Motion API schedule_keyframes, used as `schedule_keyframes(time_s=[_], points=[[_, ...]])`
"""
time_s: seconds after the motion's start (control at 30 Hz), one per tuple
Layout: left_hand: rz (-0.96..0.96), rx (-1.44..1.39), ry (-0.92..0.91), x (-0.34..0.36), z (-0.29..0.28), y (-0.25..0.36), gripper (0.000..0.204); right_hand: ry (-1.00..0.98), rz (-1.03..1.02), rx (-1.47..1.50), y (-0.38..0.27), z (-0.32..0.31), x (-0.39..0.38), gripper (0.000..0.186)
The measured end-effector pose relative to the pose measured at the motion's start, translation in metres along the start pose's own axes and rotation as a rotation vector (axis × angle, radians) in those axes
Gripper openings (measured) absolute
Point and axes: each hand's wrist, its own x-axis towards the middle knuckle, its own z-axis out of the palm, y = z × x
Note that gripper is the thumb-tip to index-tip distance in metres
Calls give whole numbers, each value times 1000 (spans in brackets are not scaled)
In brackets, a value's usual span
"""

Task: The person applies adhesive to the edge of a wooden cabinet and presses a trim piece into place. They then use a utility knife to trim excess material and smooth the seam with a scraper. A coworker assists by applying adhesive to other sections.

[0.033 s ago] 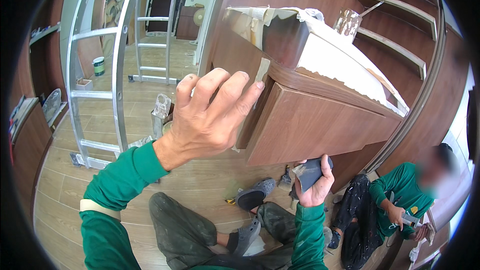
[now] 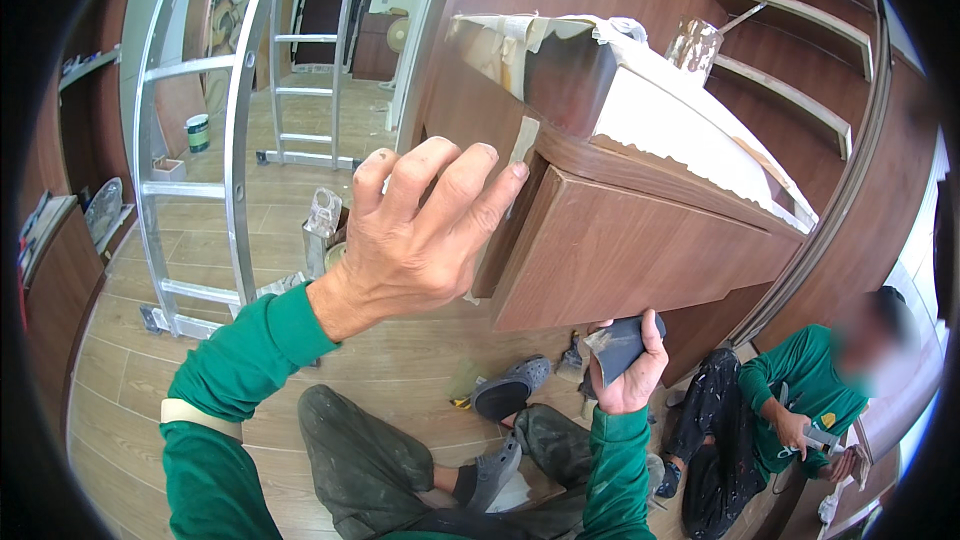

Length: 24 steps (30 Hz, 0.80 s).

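My left hand [image 2: 420,220] is raised at the left end of the brown wooden cabinet [image 2: 640,250], its fingers bent and apart. Its index fingertip is by a pale strip of tape [image 2: 524,139] on the cabinet's corner; the thumb is hidden, and nothing shows in the hand. Below the front panel's lower edge, my right hand [image 2: 632,376] grips a folded sheet of dark grey sandpaper [image 2: 616,346], with the thumb along its right side. The sandpaper lies close under that edge; whether it touches the wood I cannot tell.
Torn white covering [image 2: 680,120] and a paint-smeared pot [image 2: 694,48] with a stick lie on the cabinet top. Aluminium ladders [image 2: 237,140] stand at left. A seated co-worker [image 2: 800,390] in green holds a tool at right. A brush [image 2: 571,360] rests on the floor near my clogs [image 2: 497,470].
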Motion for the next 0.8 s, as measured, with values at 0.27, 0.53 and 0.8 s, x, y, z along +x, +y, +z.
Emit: schedule_keyframes(time_s=[0.27, 0.53, 0.8], points=[[5, 11, 38, 5, 5, 3, 43, -10, 8, 14, 1, 2, 2, 25], [20, 80, 65, 11, 6, 10, 40, -20, 17, 32, 0, 1, 2, 26], [-63, -5, -10, 9, 1, -1, 43, -24, 35, 44, 0, 3, 1, 25]])
